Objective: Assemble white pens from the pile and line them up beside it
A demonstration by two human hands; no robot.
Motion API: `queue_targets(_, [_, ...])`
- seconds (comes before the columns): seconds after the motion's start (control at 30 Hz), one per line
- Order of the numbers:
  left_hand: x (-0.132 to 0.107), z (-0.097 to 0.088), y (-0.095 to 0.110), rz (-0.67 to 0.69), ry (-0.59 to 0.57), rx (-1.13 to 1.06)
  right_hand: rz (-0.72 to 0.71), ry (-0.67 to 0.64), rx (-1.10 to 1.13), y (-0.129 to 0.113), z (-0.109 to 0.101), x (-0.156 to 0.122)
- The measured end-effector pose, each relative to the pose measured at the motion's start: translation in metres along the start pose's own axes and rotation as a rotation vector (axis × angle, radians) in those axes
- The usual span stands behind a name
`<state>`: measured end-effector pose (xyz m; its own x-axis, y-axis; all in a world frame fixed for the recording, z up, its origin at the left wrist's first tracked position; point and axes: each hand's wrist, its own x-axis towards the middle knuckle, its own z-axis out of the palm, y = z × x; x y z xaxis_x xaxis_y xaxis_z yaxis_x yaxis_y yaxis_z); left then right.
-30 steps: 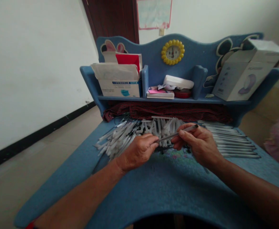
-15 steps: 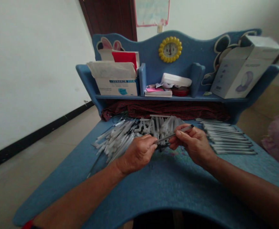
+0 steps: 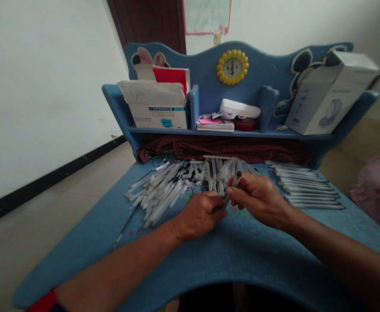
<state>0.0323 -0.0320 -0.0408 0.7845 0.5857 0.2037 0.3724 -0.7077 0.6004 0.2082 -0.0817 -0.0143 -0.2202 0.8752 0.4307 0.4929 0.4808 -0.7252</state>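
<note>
Between both hands a pen [image 3: 235, 181] is held at a steep slant, its dark end pointing up and away. My left hand [image 3: 206, 212] is closed round its lower part, which the fingers largely hide. Thumb and fingers of my right hand [image 3: 258, 195] pinch it nearer the dark end. Beyond the hands lies a loose heap of translucent pen parts [image 3: 164, 190], some with dark pieces among them. To the right of my right hand, a row of pens [image 3: 310, 186] lies side by side on the blue table [image 3: 190, 264].
At the table's back stands a blue shelf [image 3: 242, 132] with a mask box [image 3: 160, 117], a white carton [image 3: 320, 99] and a stack of paper [image 3: 215, 125]. A yellow clock [image 3: 232, 67] is on its backboard. Beneath it lies a checked red-black cloth [image 3: 222, 147].
The pen has turned from a shallow slant to a steeper one. My left hand has moved slightly right and down, and my right hand slightly left, bringing them closer together.
</note>
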Motion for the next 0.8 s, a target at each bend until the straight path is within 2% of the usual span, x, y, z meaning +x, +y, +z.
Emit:
queue_targets(0.2, [0.001,0.006,-0.007,-0.061,-0.041,0.007,0.049,-0.08,-0.152,0.0,0.006,0.002])
queue_targets(0.4, [0.003,0.01,-0.01,-0.108,-0.024,-0.012,0.052,-0.066,-0.2,0.001,0.008,0.011])
queue_targets(0.8, [0.001,0.017,-0.012,-0.039,0.0,0.033,0.075,-0.082,-0.247,-0.001,0.008,0.016])
